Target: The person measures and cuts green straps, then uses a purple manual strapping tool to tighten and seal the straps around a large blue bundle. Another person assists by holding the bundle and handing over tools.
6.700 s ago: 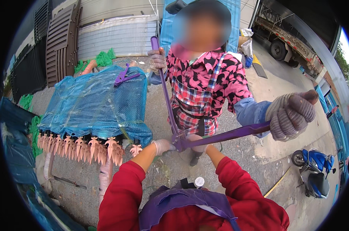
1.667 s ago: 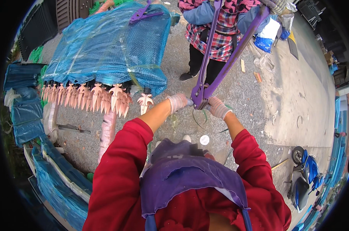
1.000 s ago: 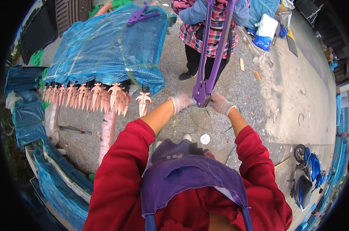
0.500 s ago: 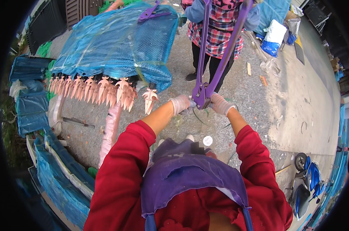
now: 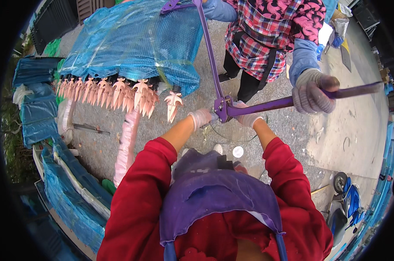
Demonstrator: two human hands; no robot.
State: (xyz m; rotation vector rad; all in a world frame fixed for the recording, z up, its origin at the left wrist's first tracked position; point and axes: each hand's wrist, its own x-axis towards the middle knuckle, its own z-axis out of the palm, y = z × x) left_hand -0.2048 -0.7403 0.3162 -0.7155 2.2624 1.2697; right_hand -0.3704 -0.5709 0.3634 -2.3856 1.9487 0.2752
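Observation:
A long-handled purple tool (image 5: 221, 108), like a large bolt cutter or crimper, has its head between my gloved hands and its two handles spread wide. My left hand (image 5: 200, 118) is closed at the left side of the head, its fingertips pinched on something too small to make out. Behind the right handle, my right hand (image 5: 248, 120) is curled close to the head, its fingers mostly hidden. A thin dark wire (image 5: 231, 140) loops below the hands. Across from me, a co-worker's gloved hand (image 5: 312, 92) grips the right handle; their other hand is out of view.
On the left, blue sheeting (image 5: 131, 39) covers a rack with several pinkish spearhead-shaped pieces (image 5: 118, 93) along its edge. Another purple tool (image 5: 173, 6) lies on top. A pink-wrapped post (image 5: 126, 145) stands below. A blue scooter (image 5: 345, 202) is at the lower right.
The tool's handles have swung far apart, one left and one down to the right. The co-worker has leaned closer, a hand now visible on the right handle. My hands have barely moved.

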